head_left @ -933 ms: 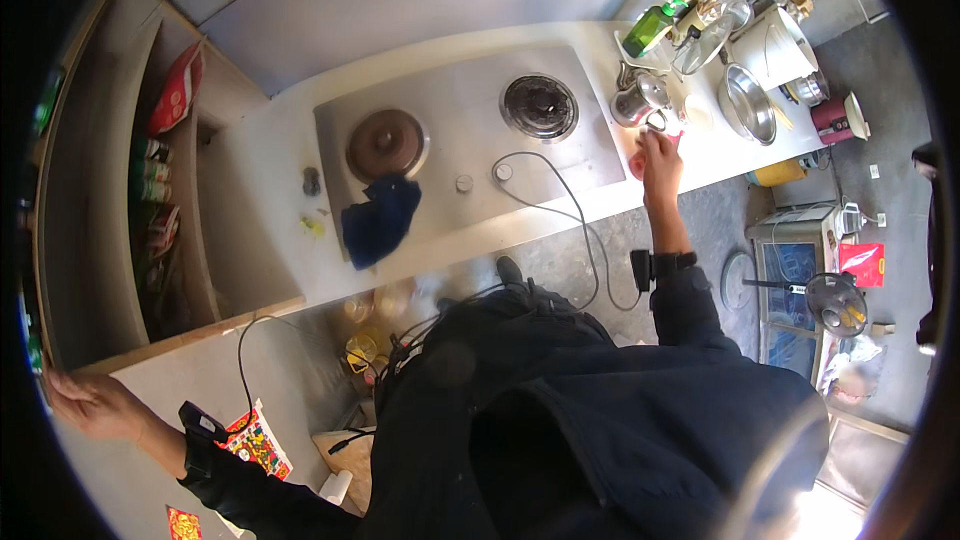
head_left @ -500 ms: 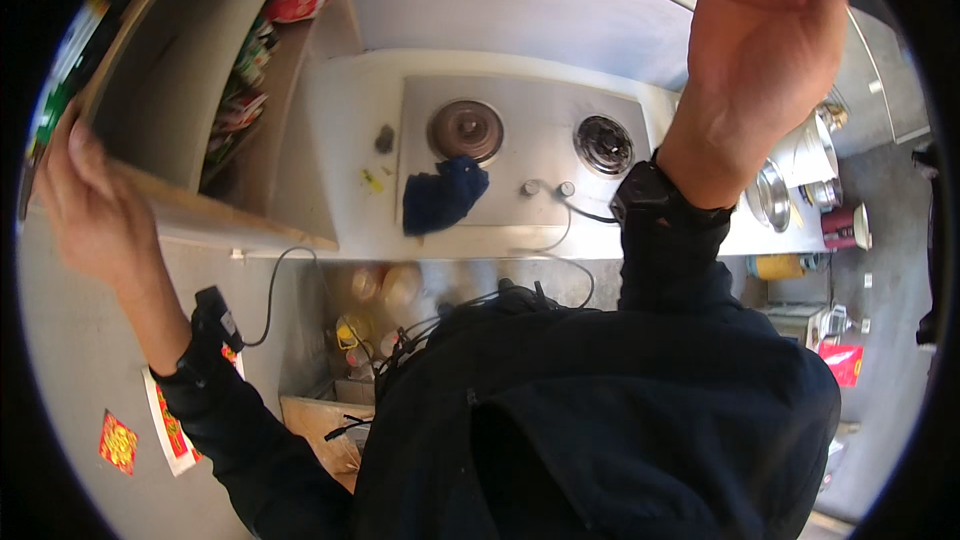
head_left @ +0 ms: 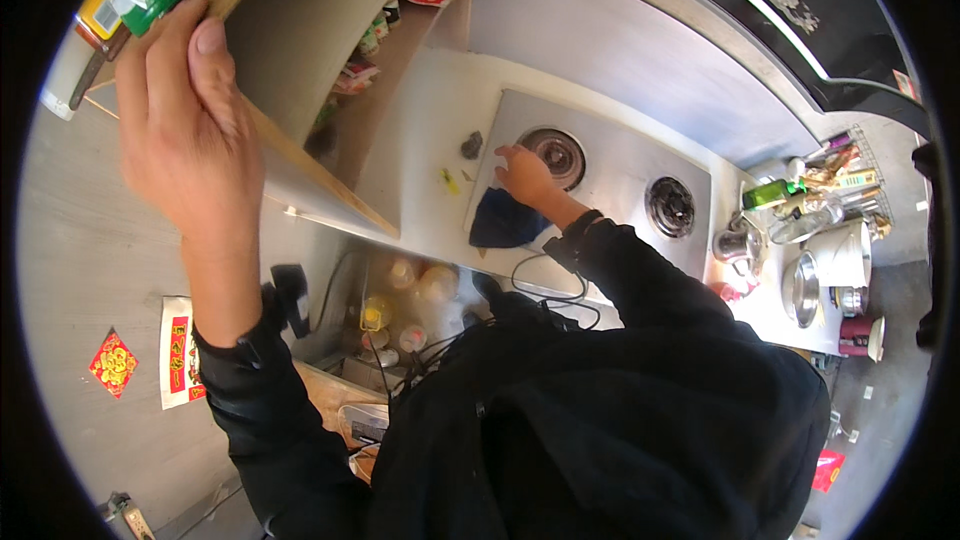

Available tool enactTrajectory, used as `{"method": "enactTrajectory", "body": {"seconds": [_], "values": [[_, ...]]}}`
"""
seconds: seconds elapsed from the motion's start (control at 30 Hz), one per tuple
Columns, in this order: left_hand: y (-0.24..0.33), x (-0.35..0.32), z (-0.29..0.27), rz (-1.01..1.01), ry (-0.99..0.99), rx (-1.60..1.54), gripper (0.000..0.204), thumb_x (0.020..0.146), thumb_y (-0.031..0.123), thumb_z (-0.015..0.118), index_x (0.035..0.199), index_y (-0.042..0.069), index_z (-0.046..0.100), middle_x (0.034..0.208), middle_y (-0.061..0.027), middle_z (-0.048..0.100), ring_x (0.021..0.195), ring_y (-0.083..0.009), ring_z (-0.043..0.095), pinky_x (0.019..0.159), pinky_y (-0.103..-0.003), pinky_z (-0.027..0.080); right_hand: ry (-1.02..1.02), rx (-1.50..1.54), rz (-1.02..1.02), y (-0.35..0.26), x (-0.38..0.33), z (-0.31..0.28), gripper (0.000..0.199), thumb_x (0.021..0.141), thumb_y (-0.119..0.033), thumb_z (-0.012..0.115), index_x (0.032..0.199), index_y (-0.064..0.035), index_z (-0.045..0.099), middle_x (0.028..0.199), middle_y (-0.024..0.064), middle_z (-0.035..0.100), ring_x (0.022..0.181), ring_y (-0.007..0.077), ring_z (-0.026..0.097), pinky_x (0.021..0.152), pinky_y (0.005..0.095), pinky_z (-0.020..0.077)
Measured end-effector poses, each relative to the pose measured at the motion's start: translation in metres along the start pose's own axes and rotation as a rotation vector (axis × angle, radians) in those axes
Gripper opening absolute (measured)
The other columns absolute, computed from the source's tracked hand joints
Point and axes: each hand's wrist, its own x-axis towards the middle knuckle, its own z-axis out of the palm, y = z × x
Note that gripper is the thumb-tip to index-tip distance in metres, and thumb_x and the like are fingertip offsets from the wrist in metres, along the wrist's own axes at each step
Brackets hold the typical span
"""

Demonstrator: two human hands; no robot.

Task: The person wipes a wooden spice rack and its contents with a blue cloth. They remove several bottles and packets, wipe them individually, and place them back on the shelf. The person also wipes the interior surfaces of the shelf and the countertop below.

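My left hand is up at the corner of a wooden cabinet, its fingers and thumb closed over the board's edge. Against its fingertips, on top of the board, stands a container with a green base. My right hand is above the left side of the stove, beside the brown left burner, with its fingers slightly apart and nothing visible in them. Just below it lies a crumpled dark blue cloth at the front left of the steel stove top. Whether the fingers touch the cloth is unclear.
A second burner is on the right of the stove. Beyond it are a metal bowl and a green bottle. A dark scrap lies left of the stove. A black range hood overhangs the back.
My right hand has come down from high on the right to beside the blue cloth. My left hand remains at the cabinet corner. The view has shifted, bringing more of the right counter into sight.
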Motion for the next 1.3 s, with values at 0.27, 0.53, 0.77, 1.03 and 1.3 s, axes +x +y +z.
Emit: {"method": "enactTrajectory", "body": {"seconds": [0.27,0.53,0.77,1.03,1.3], "values": [[0.017,0.004,-0.014,-0.038,-0.110,0.026,0.040,0.116,0.030,0.051,0.126,-0.002,0.072,0.123,-0.0160,0.071,0.114,-0.0267,0.069,0.100,-0.035,0.052,-0.227,-0.131,-0.090,0.021,0.071,0.075,0.063,0.098,-0.026,0.065,0.158,-0.0187,0.046,0.132,0.0221,0.064,0.120,0.0387,0.066,0.090,0.0506,0.0589],[0.019,0.001,-0.010,-0.033,-0.137,0.015,0.044,0.116,0.032,0.048,0.124,-0.004,0.071,0.124,-0.0212,0.070,0.118,-0.0345,0.068,0.104,-0.042,0.053,0.481,0.389,0.067,-0.013,0.104,0.014,0.027,0.092,-0.009,0.075,0.117,-0.0047,0.064,0.103,0.0174,0.069,0.096,0.0362,0.070,0.084,0.0428,0.0566],[0.025,0.004,-0.009,-0.070,-0.094,0.014,0.040,0.115,0.030,0.051,0.121,-0.004,0.072,0.122,-0.0205,0.070,0.117,-0.0353,0.069,0.103,-0.042,0.053,0.740,0.437,-0.786,-0.212,0.128,-0.175,0.033,0.076,0.000,0.079,0.106,-0.0026,0.068,0.106,0.0148,0.068,0.099,0.0341,0.067,0.090,0.0441,0.0566],[0.028,0.007,-0.010,-0.053,-0.084,0.009,0.027,0.110,0.021,0.058,0.119,0.001,0.074,0.120,-0.0175,0.071,0.112,-0.0360,0.071,0.097,-0.040,0.056,0.099,0.377,-1.020,-0.292,0.103,-0.159,0.021,0.085,-0.010,0.063,0.102,-0.0014,0.070,0.105,0.0208,0.070,0.104,0.0415,0.067,0.090,0.0470,0.0558],[0.021,0.005,-0.016,-0.081,-0.047,0.006,0.021,0.105,0.020,0.065,0.118,0.006,0.073,0.119,-0.0137,0.071,0.108,-0.0375,0.069,0.100,-0.048,0.054,0.325,-0.305,-1.300,-0.294,0.105,-0.176,0.034,0.085,-0.022,0.065,0.109,-0.0010,0.075,0.116,0.0107,0.073,0.115,0.0305,0.067,0.095,0.0522,0.0531]]}}
